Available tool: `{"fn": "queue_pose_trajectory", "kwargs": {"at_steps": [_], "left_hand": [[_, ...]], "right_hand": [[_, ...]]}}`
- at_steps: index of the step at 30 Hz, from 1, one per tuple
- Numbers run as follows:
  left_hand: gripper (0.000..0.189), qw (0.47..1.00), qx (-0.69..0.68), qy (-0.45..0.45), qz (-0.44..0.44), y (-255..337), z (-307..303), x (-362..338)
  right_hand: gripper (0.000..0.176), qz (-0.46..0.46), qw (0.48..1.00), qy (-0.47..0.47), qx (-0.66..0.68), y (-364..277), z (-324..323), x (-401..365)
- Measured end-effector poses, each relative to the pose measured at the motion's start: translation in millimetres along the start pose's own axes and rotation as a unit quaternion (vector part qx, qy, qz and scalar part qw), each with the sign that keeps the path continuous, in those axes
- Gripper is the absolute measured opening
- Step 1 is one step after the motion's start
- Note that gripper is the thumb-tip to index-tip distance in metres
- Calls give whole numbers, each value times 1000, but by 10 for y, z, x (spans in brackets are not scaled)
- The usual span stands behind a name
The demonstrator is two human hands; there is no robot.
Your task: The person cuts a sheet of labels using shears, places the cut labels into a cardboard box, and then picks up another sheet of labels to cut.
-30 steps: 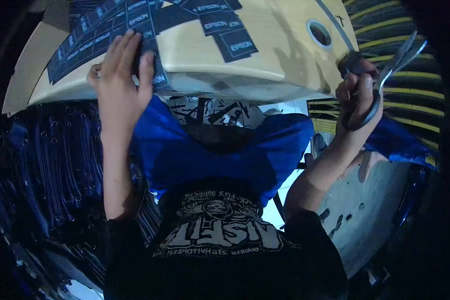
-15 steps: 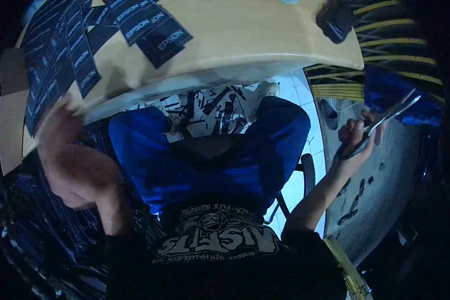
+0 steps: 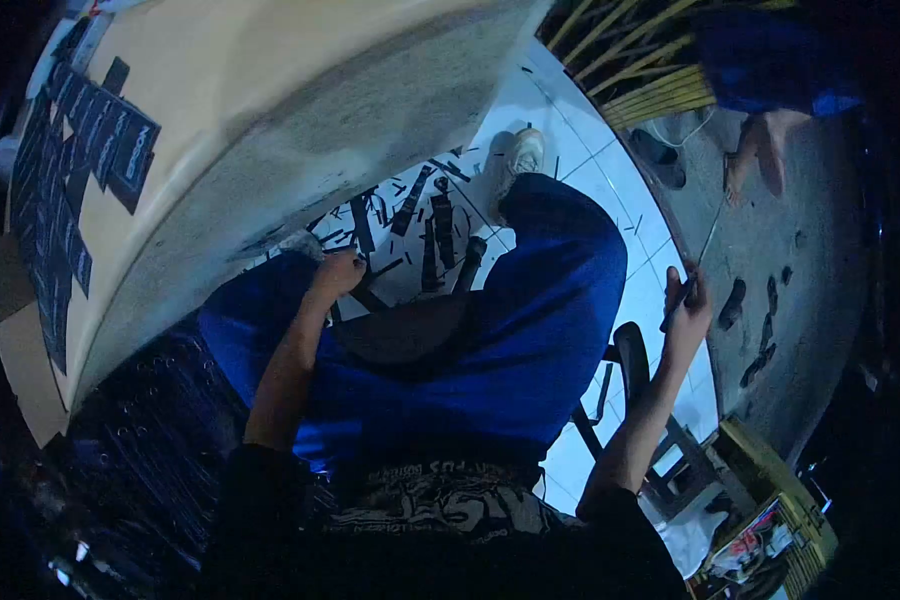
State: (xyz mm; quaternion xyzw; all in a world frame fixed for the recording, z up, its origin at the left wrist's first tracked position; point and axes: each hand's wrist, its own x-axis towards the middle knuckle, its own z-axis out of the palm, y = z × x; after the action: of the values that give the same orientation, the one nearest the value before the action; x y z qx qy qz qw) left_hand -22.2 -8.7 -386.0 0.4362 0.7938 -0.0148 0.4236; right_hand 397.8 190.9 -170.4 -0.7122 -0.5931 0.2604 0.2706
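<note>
One pair of scissors (image 3: 708, 238) — in right hand (image 3: 686, 305).

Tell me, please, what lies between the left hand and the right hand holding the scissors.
In the head view, the blue-trousered leg lies between the left hand and the right hand gripping scissors, with dark offcuts beyond.

shirt (image 3: 440, 520): black, pale print | trousers (image 3: 530, 330): bright blue | shoe (image 3: 518, 160): white | forearms: bare

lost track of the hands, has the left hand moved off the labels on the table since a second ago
Yes. The left hand has left the labels on the table and dropped below the table edge, down by the knee.
</note>
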Motion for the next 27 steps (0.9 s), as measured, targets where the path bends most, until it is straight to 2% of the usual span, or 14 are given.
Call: {"fn": "queue_pose_trajectory", "kwargs": {"at_steps": [6, 10, 11, 14, 15, 18, 19, 21, 22, 23, 24, 25, 26, 27], "left_hand": [[34, 994, 107, -31, -10, -332, 635, 645], [36, 995, 51, -73, -48, -439, 715, 899], [38, 996, 43, -9, -82, -145, 548, 751], [39, 992, 91, -6, -92, -325, 669, 954], [36, 958, 276, -11, 82, -1088, 1095, 1351], [29, 909, 384, -87, 139, -954, 1070, 1425], [29, 905, 389, -96, 139, -1207, 1436, 1573], [24, 867, 418, 71, 261, -2005, 1982, 2064], [22, 989, 94, -110, -12, -1924, 1976, 2106], [24, 944, 277, 59, 170, -1833, 1945, 1942], [26, 808, 427, 224, 339, -1717, 1870, 1791], [26, 811, 427, 216, 336, -1628, 1799, 1763], [25, 853, 377, 144, 331, -1688, 1835, 1846], [25, 887, 321, 71, 323, -1638, 1784, 1841]], "right_hand": [[35, 44, 997, -7, -55, 34, -31, -69], [33, 65, 997, 17, 23, 420, -106, -107], [33, 80, 997, 18, -3, 437, -121, -130], [33, 122, 991, 20, -59, 580, -268, -284], [31, 152, 988, 24, -33, 551, -284, -336], [27, 188, 980, 55, 46, 632, -331, -471], [27, 162, 985, 40, -49, 615, -358, -459], [31, 140, 986, 30, -88, 1023, -584, -521], [32, 117, 986, 38, -114, 1178, -649, -553], [33, 169, 981, 71, -70, 1031, -573, -561], [33, 217, 970, 104, -27, 880, -495, -544], [35, 218, 969, 107, -32, 982, -563, -543], [35, 222, 969, 100, -35, 1114, -619, -524], [35, 55, 984, 57, -161, 1230, -674, -541]]}}
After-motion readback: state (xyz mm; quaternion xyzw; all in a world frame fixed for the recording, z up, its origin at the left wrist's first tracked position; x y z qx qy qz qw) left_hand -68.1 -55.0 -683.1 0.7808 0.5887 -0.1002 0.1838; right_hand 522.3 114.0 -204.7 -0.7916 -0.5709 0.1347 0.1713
